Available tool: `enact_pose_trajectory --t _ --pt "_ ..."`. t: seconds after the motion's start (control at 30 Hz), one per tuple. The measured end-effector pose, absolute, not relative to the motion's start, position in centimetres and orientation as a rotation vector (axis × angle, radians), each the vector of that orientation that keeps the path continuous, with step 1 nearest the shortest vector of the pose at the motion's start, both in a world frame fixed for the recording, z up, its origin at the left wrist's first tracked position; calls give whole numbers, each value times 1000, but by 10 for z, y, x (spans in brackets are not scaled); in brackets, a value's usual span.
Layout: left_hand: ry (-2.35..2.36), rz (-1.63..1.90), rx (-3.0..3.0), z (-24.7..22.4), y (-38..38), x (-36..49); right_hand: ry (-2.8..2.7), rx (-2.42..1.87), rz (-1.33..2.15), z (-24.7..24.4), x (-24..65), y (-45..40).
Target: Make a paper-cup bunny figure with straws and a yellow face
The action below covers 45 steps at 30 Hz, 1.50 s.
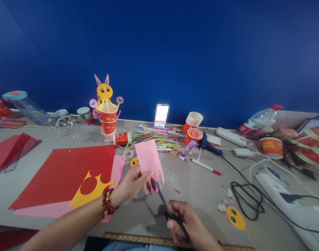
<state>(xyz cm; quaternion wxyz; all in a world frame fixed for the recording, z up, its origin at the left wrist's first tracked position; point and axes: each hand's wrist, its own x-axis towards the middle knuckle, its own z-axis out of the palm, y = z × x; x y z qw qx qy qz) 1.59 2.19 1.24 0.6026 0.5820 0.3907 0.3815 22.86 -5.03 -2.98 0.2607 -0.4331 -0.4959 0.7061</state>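
Observation:
Between the thumb and fingers of my left hand (132, 186) is a sheet of pink paper (147, 155), held up above the table. Leaf-shaped holes show near its lower edge, and a narrow strip curls off its right side. My right hand (184, 219) grips the black handles of a pair of scissors (163, 202). The blades reach up to the paper's lower right edge; whether they are parted I cannot tell. Below them on the table lies a small pink and blue ear-shaped cutout (176, 190). Behind my left wrist rests yellow paper (81, 193) with a round hole.
Red paper (62, 170) covers the left of the table. Behind stands a stack of red cups (108, 120) with a yellow bunny face, beside a pile of coloured sticks (159, 136). To the right are a blue glue gun (208, 144), its looping cable, and a yellow face cutout (235, 218).

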Motion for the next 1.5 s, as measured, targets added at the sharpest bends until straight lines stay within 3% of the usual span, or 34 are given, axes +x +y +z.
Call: enact_pose_trajectory --t 1.5 --pt "916 911 1333 16 16 16 -1281 -1203 1884 -30 228 -52"
